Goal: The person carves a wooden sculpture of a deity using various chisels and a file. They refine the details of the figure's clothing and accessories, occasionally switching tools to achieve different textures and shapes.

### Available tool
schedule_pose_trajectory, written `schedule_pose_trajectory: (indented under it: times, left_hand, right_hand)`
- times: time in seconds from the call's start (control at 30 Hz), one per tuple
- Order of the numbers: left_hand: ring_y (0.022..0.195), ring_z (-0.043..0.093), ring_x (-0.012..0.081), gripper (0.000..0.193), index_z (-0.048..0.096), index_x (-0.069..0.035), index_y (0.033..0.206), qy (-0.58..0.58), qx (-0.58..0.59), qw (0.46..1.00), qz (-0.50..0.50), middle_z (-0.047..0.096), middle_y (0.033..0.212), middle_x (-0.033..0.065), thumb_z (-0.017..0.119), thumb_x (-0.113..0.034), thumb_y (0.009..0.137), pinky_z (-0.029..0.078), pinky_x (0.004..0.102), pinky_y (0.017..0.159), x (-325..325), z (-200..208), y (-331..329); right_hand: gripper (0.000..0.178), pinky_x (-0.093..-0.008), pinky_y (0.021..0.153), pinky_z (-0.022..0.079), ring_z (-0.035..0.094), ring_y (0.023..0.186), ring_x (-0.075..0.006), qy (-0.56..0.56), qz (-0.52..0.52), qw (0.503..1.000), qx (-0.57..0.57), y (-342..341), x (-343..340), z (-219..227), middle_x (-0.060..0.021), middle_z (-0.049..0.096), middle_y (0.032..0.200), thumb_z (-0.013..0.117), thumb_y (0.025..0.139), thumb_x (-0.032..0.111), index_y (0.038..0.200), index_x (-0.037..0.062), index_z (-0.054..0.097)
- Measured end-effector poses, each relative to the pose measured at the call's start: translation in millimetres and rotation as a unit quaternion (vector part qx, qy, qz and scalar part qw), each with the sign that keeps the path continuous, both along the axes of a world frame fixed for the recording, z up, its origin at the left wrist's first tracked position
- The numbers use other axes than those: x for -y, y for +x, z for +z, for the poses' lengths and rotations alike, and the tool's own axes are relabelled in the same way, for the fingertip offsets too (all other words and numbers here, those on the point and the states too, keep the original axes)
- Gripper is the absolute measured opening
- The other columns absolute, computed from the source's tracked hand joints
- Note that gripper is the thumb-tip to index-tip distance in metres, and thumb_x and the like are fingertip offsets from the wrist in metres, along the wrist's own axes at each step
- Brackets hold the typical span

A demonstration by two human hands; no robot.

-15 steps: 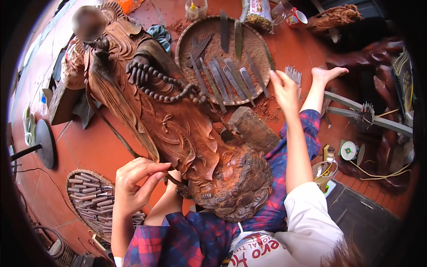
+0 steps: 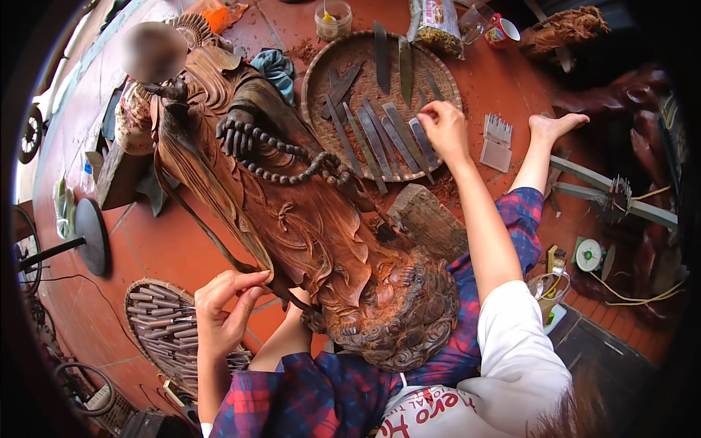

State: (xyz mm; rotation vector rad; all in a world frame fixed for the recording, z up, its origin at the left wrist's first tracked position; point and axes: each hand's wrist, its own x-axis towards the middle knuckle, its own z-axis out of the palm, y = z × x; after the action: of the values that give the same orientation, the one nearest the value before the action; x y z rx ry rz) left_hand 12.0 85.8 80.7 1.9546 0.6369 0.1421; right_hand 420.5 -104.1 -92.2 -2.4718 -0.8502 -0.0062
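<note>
A large carved wooden robed figure (image 2: 307, 233) leans across the middle, its swirled base (image 2: 398, 321) near my lap. My left hand (image 2: 228, 310) is at its lower left, thumb and forefinger brought together beside the lower end of the carved staff (image 2: 197, 219); what they pinch, if anything, is hard to see. My right hand (image 2: 444, 131) is over the right side of a round woven tray (image 2: 314, 117). Its fingers are closed, and a flat dark blade (image 2: 433, 85) sticks out beyond the fingertips. Several long flat blades (image 2: 376, 139) lie in the tray.
Right of the tray lies a clear case of thin bits (image 2: 497, 142). A wooden block (image 2: 431, 219) stands by the figure. Many short cylindrical pieces fill a basket (image 2: 131, 292) at lower left. A dial scale (image 2: 588, 255) and metal bars (image 2: 584, 175) are at right.
My right hand has moved left, in from the tray's rim, the blade going with it; the case of thin bits shows more fully. My left hand stays by the staff. The whole view has shifted slightly.
</note>
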Motion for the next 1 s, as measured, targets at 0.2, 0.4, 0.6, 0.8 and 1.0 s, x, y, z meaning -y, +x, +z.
schedule_pose_trajectory:
  times: [0.2,0.4,0.6,0.8,1.0]
  left_hand:
    - [0.074,0.068,0.0169,0.019,0.076,0.001,0.103,0.003,0.010,1.000,0.010,0.075,0.083,0.0092,0.070,0.005,0.085,0.051,0.0284,0.070,2,-1,1]
    - [0.072,0.067,0.0172,0.020,0.077,-0.003,0.104,0.006,-0.006,1.000,0.014,0.073,0.082,0.0088,0.071,0.003,0.086,0.051,0.0286,0.068,2,-5,-8]
    - [0.073,0.068,0.0179,0.018,0.076,-0.002,0.103,0.004,0.014,1.000,0.015,0.072,0.080,0.0085,0.071,0.003,0.087,0.052,0.0282,0.067,0,-5,-5]
    - [0.079,0.072,0.0177,0.015,0.075,0.001,0.102,0.002,0.006,1.000,0.019,0.073,0.083,0.0098,0.065,0.004,0.090,0.055,0.0281,0.074,-1,-6,-10]
    - [0.073,0.066,0.0156,0.018,0.076,-0.001,0.102,0.014,0.012,0.999,0.036,0.074,0.081,0.0077,0.070,0.004,0.087,0.051,0.0282,0.068,0,-9,-12]
  right_hand:
    - [0.014,-0.0352,0.066,0.056,0.072,0.067,-0.0233,0.023,0.043,0.980,-0.192,-56,-39,7,-0.0134,0.074,0.074,0.078,0.082,0.018,0.087,0.0049,0.077]
    - [0.022,-0.0487,0.076,0.057,0.073,0.085,-0.0403,-0.108,0.060,0.981,-0.147,-81,-71,-1,-0.0235,0.072,0.084,0.081,0.081,0.022,0.085,0.0007,0.076]
    - [0.037,-0.0511,0.079,0.056,0.071,0.088,-0.0431,-0.150,0.050,0.973,-0.168,-81,-76,-6,-0.0251,0.072,0.086,0.081,0.083,0.035,0.084,-0.0014,0.073]
    - [0.027,-0.0424,0.074,0.057,0.074,0.079,-0.0315,-0.023,-0.043,0.976,-0.213,-58,-48,8,-0.0171,0.074,0.080,0.079,0.084,0.030,0.087,0.0034,0.075]
    - [0.019,-0.0349,0.067,0.056,0.073,0.070,-0.0200,-0.001,-0.165,0.966,-0.197,-6,49,-6,-0.0084,0.075,0.075,0.081,0.079,0.025,0.086,0.0070,0.078]
